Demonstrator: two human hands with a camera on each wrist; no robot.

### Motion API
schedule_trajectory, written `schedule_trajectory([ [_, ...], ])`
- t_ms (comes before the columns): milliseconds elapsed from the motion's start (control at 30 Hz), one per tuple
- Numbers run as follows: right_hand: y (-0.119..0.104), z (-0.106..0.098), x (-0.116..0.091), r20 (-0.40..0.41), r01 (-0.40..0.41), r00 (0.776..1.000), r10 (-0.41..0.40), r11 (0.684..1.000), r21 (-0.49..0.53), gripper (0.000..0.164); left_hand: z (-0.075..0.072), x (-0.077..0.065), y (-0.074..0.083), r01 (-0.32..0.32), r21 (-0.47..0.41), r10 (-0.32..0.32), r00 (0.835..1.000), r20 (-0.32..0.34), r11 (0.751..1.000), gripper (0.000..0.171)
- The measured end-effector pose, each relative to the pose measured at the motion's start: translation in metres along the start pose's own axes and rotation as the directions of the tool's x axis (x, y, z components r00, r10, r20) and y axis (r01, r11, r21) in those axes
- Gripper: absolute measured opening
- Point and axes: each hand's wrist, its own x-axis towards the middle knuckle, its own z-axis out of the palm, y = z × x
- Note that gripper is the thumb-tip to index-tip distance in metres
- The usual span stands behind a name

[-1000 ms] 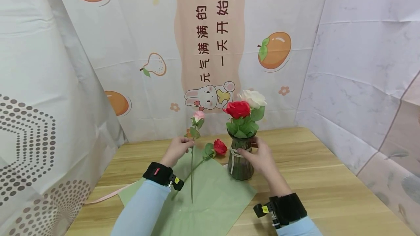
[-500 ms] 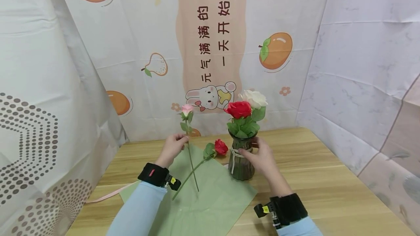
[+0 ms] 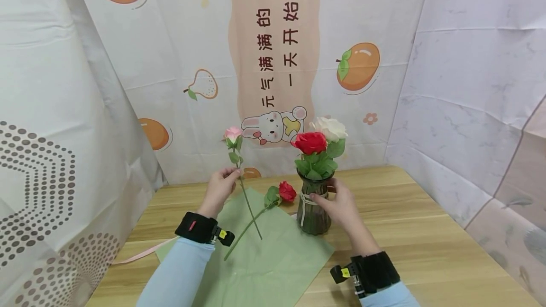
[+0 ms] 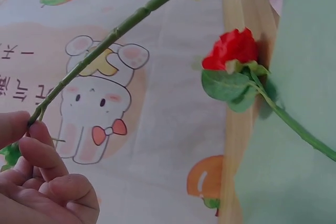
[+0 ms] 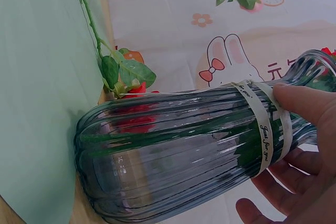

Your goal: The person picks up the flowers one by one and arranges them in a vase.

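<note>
My left hand (image 3: 219, 191) pinches a pink rose (image 3: 232, 134) between thumb and fingertips, high on its stem just below the leaves. The rose tilts, its bloom to the left and its bare stem slanting down to the right over the green sheet. In the left wrist view the long green stem (image 4: 113, 36) runs from the fingertips toward the vase. My right hand (image 3: 342, 205) holds a ribbed dark glass vase (image 3: 313, 217) around its upper part. Standing in it are a large red rose (image 3: 310, 143) and a white rose (image 3: 330, 128). A white printed ribbon (image 5: 257, 124) circles the glass.
A smaller red rose (image 3: 286, 192) lies on the light green wrapping sheet (image 3: 277, 264), between the hands. Pink ribbon (image 3: 145, 253) trails out at the sheet's left. The wooden table (image 3: 409, 221) ends at a printed cloth (image 3: 273, 70) behind, with more cloth hanging at both sides.
My left hand has moved left and a little up with the pink rose. Its bloom now leans left and the stem's lower end has swung up and right. The right hand and vase stay put.
</note>
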Motion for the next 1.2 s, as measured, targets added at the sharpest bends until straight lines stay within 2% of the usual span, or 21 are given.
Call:
schedule_trajectory([
  [400,0.001,0.000,0.000,-0.002,-0.003,1.000,0.003,1.000,-0.002,0.068,0.000,-0.008,0.011,-0.077,-0.071,0.073,0.995,-0.069,0.994,0.025],
  [700,0.002,0.000,0.001,-0.005,-0.007,1.000,0.007,1.000,-0.002,0.068,0.001,-0.011,0.021,-0.133,-0.127,0.114,0.983,-0.147,0.983,0.022],
  [1200,0.001,0.000,0.000,-0.005,-0.004,1.000,0.004,1.000,-0.011,0.069,0.005,-0.018,0.040,-0.156,-0.209,0.118,0.976,-0.184,0.966,0.022],
])
